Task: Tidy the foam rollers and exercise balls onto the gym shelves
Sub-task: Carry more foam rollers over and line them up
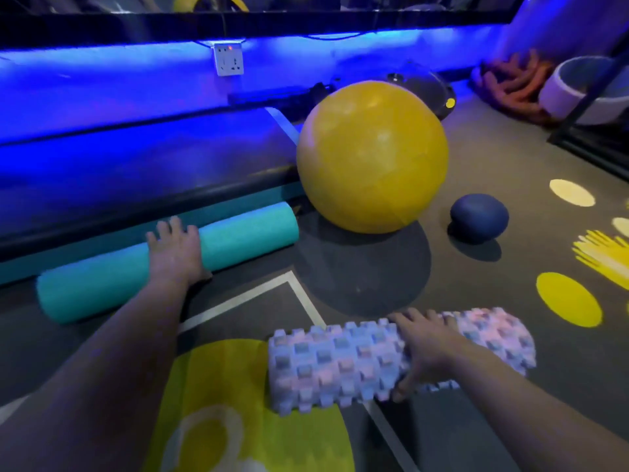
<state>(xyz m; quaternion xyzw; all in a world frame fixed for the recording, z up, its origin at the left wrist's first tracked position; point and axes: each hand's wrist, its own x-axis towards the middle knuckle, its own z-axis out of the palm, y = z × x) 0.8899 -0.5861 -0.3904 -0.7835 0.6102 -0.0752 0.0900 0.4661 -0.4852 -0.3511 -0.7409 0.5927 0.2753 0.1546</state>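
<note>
While both rollers lie on the floor [493, 284], left hand [175, 248] wraps the teal roller [245, 233], right hand [429, 345] clasps the knobbly roller [333, 362]; fat foam could slip one-handed and set the yellow ball [372, 155] rolling.

Left hand [175, 248] on a smooth teal foam roller [245, 233], right hand [427, 345] on a pale knobbly foam roller [333, 362].
The left fingers curl over the teal roller's top, near its middle; the right grips with the thumb underneath. Both rollers lie on the dark grey floor [374, 277]. Beyond them sits a large yellow exercise ball [372, 156], with a small dark blue ball [479, 218] near its right.
</note>
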